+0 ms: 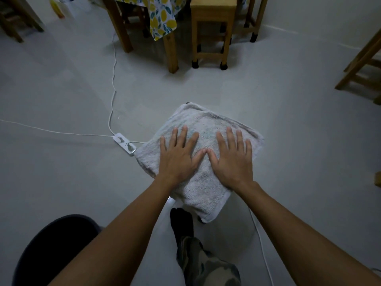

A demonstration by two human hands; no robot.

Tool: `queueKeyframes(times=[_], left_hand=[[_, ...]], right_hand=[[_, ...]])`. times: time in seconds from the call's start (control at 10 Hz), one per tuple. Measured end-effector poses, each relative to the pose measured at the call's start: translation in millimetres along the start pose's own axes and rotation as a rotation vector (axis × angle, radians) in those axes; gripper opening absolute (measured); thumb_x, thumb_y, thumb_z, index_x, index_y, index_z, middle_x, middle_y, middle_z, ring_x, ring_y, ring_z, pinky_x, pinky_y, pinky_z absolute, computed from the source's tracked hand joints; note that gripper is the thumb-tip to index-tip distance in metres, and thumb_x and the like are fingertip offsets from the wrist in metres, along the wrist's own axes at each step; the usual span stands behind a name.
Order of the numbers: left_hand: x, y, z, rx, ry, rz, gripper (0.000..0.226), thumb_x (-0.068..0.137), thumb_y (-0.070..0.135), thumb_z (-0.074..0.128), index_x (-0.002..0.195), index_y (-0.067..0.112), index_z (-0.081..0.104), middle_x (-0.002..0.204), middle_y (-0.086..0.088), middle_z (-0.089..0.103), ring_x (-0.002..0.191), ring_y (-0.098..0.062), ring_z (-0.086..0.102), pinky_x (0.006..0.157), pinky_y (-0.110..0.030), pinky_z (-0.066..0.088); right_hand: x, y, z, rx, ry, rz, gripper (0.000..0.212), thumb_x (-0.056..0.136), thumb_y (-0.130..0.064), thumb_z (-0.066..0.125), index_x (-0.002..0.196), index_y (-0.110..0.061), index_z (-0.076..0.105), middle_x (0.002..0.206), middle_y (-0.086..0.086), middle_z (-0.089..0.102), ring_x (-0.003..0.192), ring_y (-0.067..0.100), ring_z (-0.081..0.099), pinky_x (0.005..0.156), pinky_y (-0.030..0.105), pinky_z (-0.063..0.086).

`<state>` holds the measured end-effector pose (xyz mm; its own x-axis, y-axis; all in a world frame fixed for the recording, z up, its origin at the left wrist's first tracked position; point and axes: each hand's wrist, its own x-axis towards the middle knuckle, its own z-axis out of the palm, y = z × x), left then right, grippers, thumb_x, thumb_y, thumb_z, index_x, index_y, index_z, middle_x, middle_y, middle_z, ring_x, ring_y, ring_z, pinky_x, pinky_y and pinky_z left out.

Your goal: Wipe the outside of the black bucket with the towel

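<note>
A pale folded towel [206,188] lies spread out in front of me, draped over something that it hides almost fully. A small dark bit shows at its far corner and another at its near corner. My left hand [179,155] and my right hand [233,159] both rest flat on top of the towel, fingers spread and thumbs almost touching, gripping nothing. A dark rounded shape [55,248] sits at the lower left under my left forearm. I cannot tell whether it is the black bucket.
A white power strip [124,143] with its cables lies on the grey floor just left of the towel, and another white cable [261,244] runs on the right. Wooden table legs [172,52], a wooden stool [212,32] and a lemon-print cloth stand beyond. My black-socked foot [181,221] is below the towel.
</note>
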<state>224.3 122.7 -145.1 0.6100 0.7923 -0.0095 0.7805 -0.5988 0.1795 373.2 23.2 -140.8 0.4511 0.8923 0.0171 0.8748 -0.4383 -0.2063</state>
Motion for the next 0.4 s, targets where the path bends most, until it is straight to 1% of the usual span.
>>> queueKeyframes(times=[0.1, 0.2, 0.3, 0.4], left_hand=[[-3, 4, -3, -0.008, -0.018, -0.012, 0.069, 0.099, 0.070, 0.016, 0.159, 0.037, 0.017, 0.171, -0.003, 0.002, 0.157, -0.027, -0.002, 0.122, -0.063, 0.002], [-14, 11, -14, -0.016, -0.070, -0.045, 0.063, 0.100, 0.064, 0.022, 0.157, 0.035, 0.023, 0.170, -0.005, 0.009, 0.156, -0.029, 0.006, 0.122, -0.061, 0.011], [-35, 16, -35, 0.007, -0.073, -0.051, 0.055, 0.099, 0.057, 0.037, 0.147, 0.031, 0.038, 0.162, -0.006, 0.030, 0.148, -0.029, 0.030, 0.112, -0.054, 0.030], [-66, 14, -56, 0.032, -0.091, -0.107, 0.053, 0.098, 0.053, 0.046, 0.145, 0.030, 0.041, 0.151, -0.003, 0.042, 0.134, -0.029, 0.046, 0.105, -0.050, 0.037]], right_hand=[[-1, -1, -2, 0.001, -0.029, -0.005, 0.071, 0.103, -0.063, 0.024, 0.164, -0.027, 0.019, 0.174, 0.008, 0.006, 0.161, 0.032, -0.001, 0.127, 0.054, 0.000], [3, -2, -10, -0.020, -0.111, -0.008, 0.072, 0.104, -0.062, 0.022, 0.165, -0.025, 0.014, 0.174, 0.011, 0.002, 0.160, 0.036, -0.003, 0.126, 0.056, 0.000], [7, -11, -34, -0.046, -0.223, -0.017, 0.071, 0.106, -0.057, 0.027, 0.164, -0.019, 0.014, 0.172, 0.018, 0.007, 0.158, 0.044, 0.007, 0.124, 0.059, 0.013], [-11, -25, -58, -0.076, -0.193, -0.140, 0.067, 0.105, -0.049, 0.043, 0.160, -0.016, 0.024, 0.165, 0.022, 0.025, 0.146, 0.044, 0.033, 0.112, 0.055, 0.038]])
